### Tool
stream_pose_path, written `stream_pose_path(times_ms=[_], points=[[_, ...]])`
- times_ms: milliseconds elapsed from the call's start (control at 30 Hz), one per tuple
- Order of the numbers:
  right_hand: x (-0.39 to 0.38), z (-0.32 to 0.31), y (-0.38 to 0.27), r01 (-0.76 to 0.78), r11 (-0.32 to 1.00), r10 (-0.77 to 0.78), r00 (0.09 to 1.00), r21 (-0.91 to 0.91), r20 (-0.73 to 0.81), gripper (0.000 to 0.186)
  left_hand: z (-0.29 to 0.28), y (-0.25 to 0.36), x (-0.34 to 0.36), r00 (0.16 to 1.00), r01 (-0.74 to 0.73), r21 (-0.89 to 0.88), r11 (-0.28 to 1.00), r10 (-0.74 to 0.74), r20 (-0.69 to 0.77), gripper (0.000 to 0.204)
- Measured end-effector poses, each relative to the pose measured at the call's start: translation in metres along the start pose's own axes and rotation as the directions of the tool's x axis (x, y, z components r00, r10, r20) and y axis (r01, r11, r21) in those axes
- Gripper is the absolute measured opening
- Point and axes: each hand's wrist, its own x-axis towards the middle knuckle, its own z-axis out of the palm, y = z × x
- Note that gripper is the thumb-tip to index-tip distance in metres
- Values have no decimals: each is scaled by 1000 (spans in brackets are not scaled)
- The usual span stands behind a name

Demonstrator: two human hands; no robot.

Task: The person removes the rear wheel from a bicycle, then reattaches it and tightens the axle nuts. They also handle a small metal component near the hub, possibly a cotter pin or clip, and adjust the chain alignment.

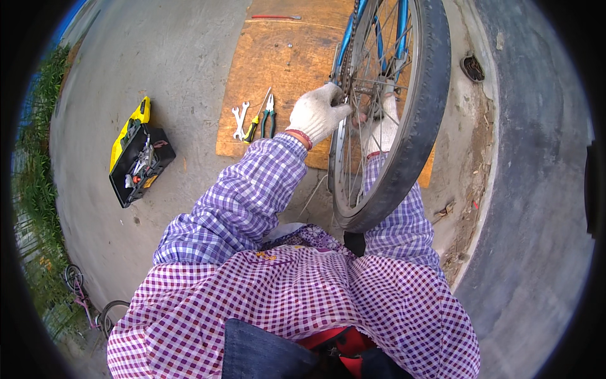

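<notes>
Upright blk-tyred wheel [425, 123] nr brown wood board [281, 66] R edge, btwn curled white-gloved L hand [315, 114] & R hand [384, 134]; grips unclear.

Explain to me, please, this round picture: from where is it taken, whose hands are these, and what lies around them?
This is no machine but a person, whose checked sleeves come in from below. The picture comes from a wide fisheye camera on the head, looking down, so straight edges bend. The gloved left hand is at the middle of a bicycle wheel; the gloved right hand shows through the wheel. Whether either grips something is hidden. On a wooden board lie two wrenches, a screwdriver, pliers and a thin red bar. An open yellow toolbox stands on the ground to the left.
</notes>
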Motion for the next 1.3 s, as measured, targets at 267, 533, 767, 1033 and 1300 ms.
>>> stream_pose_path(times_ms=[267,533,767,1033,1300], points=[[-4,3,-3,0,1000,0,1000,-10,-7,38,5,9,-3,1000,17,19,1000,-17,-17,47],[1,6,-4,4,1000,-4,1000,-13,-4,39,2,15,-4,995,94,65,993,-92,-31,47],[0,10,-3,0,1000,0,1000,-13,-6,40,0,10,-6,988,138,-23,990,-140,-71,46],[-1,10,1,-2,1000,1,1000,-26,-9,41,5,4,-2,988,148,143,979,-140,-70,45],[0,14,13,-13,1000,13,1000,-22,-6,42,3,-22,8,969,229,-6,973,-227,102,49]])
